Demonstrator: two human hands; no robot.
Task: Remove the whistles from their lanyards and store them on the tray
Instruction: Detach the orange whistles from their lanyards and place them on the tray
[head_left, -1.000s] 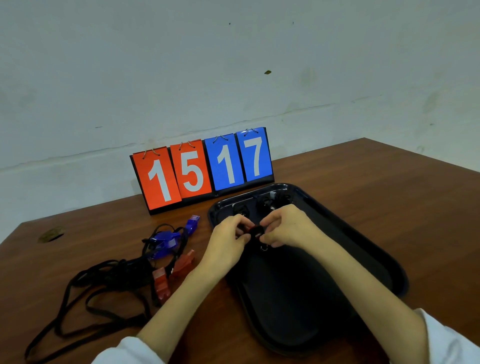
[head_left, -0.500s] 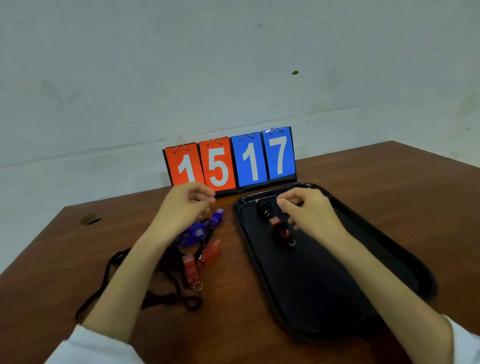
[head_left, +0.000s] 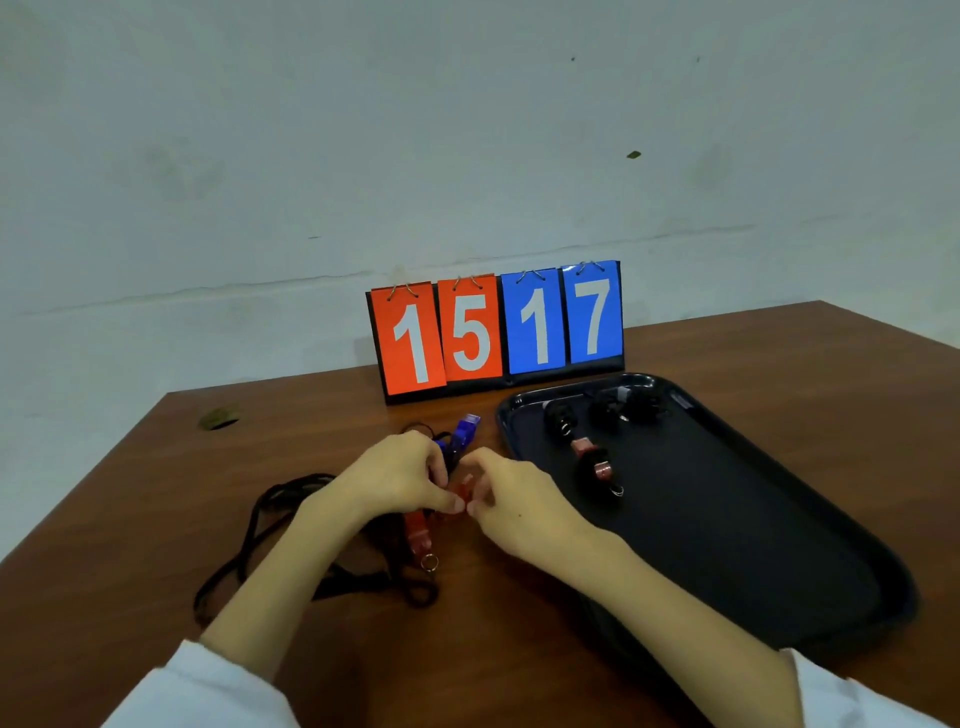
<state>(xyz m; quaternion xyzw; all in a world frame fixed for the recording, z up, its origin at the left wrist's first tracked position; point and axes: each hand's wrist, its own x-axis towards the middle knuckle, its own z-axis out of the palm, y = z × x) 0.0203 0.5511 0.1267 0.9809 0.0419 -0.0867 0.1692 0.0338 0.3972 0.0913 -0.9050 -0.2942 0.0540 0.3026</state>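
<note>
Both hands meet over a red whistle (head_left: 461, 491) on the table, left of the black tray (head_left: 779, 551). My left hand (head_left: 400, 480) and my right hand (head_left: 511, 501) each pinch it with fingertips. A second red whistle (head_left: 418, 535) with a metal ring lies just below them. A blue whistle (head_left: 462, 431) lies behind my hands. Tangled black lanyards (head_left: 291, 525) trail to the left. On the tray's far end lie several whistles: black ones (head_left: 621, 408) and a dark red one (head_left: 595, 465).
A flip scoreboard (head_left: 498, 330) reading 15 and 17 stands at the table's back edge against a pale wall. A small round hole (head_left: 219, 417) is in the wooden table at the far left. The tray's near half is bare.
My right hand left the tray and crossed left to the whistle pile. My left hand dropped from above the blue whistle onto the red one. Both now pinch it.
</note>
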